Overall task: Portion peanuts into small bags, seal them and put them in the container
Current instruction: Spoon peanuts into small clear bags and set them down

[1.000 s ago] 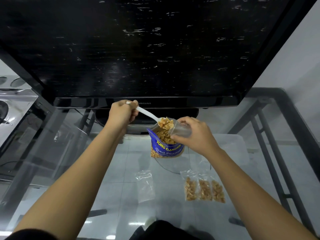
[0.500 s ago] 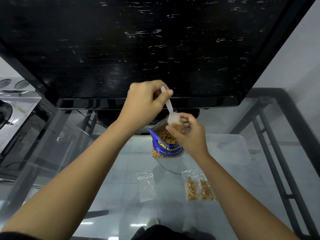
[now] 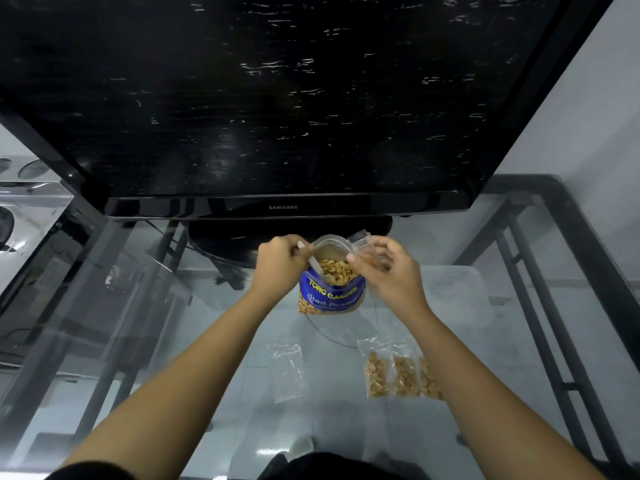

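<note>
Now I'm mid-scoop: my left hand (image 3: 281, 259) grips the spoon (image 3: 313, 263), dipped in the peanut pack (image 3: 331, 293) standing near the table's (image 3: 145, 341) far edge. My right hand (image 3: 388, 271) pinches a small bag (image 3: 363, 249) just beside it. Next I'd lift a spoonful across. Both forearms reach forward.

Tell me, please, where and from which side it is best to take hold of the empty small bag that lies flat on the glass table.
Probably pinch the empty small bag at its far end, the crinkled top edge, coming from above. It lies flat on the glass table, so only a raised edge gives fingers purchase. It lies apart from the filled bags, so nothing blocks that approach.
</note>
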The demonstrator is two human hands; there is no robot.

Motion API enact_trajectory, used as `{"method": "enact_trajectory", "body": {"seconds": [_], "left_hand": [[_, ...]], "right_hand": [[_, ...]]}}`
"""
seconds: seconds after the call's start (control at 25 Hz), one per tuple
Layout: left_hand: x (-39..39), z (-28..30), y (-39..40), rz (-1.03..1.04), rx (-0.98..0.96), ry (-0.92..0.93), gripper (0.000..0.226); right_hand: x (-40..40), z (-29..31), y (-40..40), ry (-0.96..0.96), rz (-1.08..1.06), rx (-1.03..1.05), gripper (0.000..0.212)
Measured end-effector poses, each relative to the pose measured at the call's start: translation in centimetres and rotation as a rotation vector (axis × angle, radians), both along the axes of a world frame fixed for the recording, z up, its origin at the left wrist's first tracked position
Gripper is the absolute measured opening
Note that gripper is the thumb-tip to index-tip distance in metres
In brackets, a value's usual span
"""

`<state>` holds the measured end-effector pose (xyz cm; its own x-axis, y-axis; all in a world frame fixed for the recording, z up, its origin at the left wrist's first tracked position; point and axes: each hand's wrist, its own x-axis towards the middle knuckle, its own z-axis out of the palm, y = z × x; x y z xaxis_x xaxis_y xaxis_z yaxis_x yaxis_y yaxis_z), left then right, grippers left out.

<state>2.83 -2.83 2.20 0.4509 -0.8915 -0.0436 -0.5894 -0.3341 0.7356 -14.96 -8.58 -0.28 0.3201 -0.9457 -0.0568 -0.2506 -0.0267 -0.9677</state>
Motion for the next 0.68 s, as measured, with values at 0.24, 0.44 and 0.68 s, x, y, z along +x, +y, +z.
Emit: {"method": "enact_trajectory", "body": {"seconds": [0.24,0.44,0.68], "left_hand": [[1.6,-0.9,-0.8,0.219,0.066,0.435,0.023],[2.1,-0.4,-0.7,0.257,0.034,0.686,0.024],[4.3,-1.0,-0.7,0.385,-0.031,0.787,0.023]], "right_hand": [[-0.3,0.1,-0.2,0.021,0.037,0.046,0.048],[-0.5,0.3,-0.4,0.044,0.061,0.030,0.048],[-1.0,1.6,-1.4,0.244,0.095,-0.125,0.045]]}}
